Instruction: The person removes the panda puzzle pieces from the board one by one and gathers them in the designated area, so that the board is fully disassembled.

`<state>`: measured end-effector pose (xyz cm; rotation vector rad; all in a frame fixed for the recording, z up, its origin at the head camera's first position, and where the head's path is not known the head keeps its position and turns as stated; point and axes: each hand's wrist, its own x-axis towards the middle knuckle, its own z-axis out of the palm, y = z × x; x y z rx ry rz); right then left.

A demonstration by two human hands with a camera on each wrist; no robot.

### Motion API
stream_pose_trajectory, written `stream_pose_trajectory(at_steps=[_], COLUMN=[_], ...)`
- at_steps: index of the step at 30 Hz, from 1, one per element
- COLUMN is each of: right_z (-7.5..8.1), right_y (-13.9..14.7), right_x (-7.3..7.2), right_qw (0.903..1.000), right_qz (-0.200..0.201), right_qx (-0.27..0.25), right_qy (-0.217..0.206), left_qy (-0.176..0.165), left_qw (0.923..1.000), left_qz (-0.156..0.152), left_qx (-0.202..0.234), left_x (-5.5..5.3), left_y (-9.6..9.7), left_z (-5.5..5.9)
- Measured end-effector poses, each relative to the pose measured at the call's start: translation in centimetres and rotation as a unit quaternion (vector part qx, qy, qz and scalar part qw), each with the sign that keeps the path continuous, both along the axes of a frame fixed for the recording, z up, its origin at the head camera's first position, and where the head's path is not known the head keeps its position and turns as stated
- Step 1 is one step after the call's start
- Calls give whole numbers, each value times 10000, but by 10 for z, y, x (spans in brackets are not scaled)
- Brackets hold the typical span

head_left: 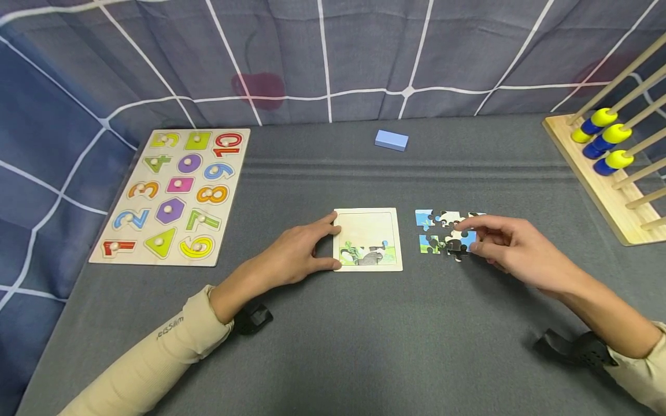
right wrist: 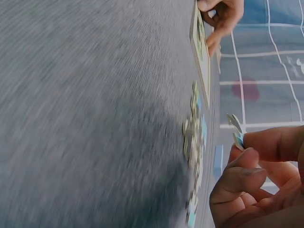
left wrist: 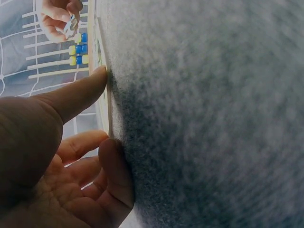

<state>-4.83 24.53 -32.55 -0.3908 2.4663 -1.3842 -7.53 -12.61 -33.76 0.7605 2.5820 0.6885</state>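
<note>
A square wooden puzzle board (head_left: pixel 366 228) lies on the grey table, with panda-and-grass pieces (head_left: pixel 368 254) filling its lower part. My left hand (head_left: pixel 291 248) rests at its left edge, thumb at the lower corner and fingers at the upper one, spread apart. Loose jigsaw pieces (head_left: pixel 429 244) with blue, green and panda prints lie to the right of the board. Above them my right hand (head_left: pixel 512 251) pinches one jigsaw piece (right wrist: pixel 238 138) between thumb and index finger. In the right wrist view that piece stands tilted, raised off the table.
A wooden number-and-shape peg board (head_left: pixel 179 185) lies at the left. Behind the puzzle is a small blue block (head_left: pixel 391 140). At the right stands a wooden rack (head_left: pixel 598 173) with yellow and blue beads on rods. A checked curtain (head_left: pixel 291 58) hangs along the back.
</note>
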Motion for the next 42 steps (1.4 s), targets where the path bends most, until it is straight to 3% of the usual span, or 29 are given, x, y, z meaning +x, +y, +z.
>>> stream_pose_trajectory(at_steps=[9,13,16,20,27,42], right_z=[-11,-15,-18,-19,-20,-25], right_y=[25,29,29,26,24,26], right_x=[5,6,7,9,9,10], right_qw=[9996,9962,9881,9783,9721,9694], right_qz=[-174,-69,-47,-127,-221,-89], right_qx=[206,569,1035,1496,1803,1936], right_qy=[129,658,1137,1429,1482,1506], left_qy=[19,16,6,-6,-3,25], left_qw=[10000,10000,10000,10000,10000,10000], left_qz=[-31,-13,2,-1,-56,-21], left_qx=[18,21,18,-20,8,-19], left_x=[0,1,1,0,-1,0], left_y=[-1,0,0,0,0,0], left_z=[0,1,1,2,2,1])
